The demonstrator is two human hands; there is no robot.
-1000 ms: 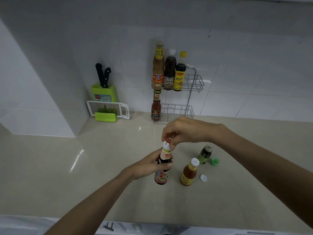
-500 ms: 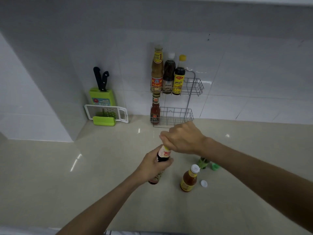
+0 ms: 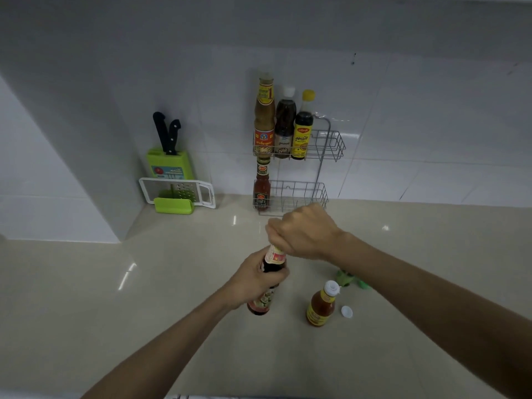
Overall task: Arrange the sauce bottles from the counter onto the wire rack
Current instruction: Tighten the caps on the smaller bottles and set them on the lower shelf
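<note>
My left hand (image 3: 254, 279) grips the body of a dark sauce bottle (image 3: 263, 303) with a red label, tilted over the counter. My right hand (image 3: 305, 231) is closed over that bottle's top, hiding the cap. An orange chili sauce bottle (image 3: 321, 308) stands uncapped to the right, its white cap (image 3: 346, 311) lying beside it. A green bottle (image 3: 345, 279) is mostly hidden behind my right forearm. The wire rack (image 3: 331, 145) against the wall holds three bottles (image 3: 283, 125) on its upper shelf and one red sauce bottle (image 3: 262, 187) on the lower shelf.
A green knife block (image 3: 168, 165) with two black-handled knives and a white grater with a green holder (image 3: 175, 195) sit in the back left corner. A white tiled wall column juts out at the left. The beige counter (image 3: 144, 312) spreads in front.
My right hand has come down and closed over the dark bottle's top, covering the white cap. The bottle has tilted and lifted slightly in my left hand. The camera moved closer.
</note>
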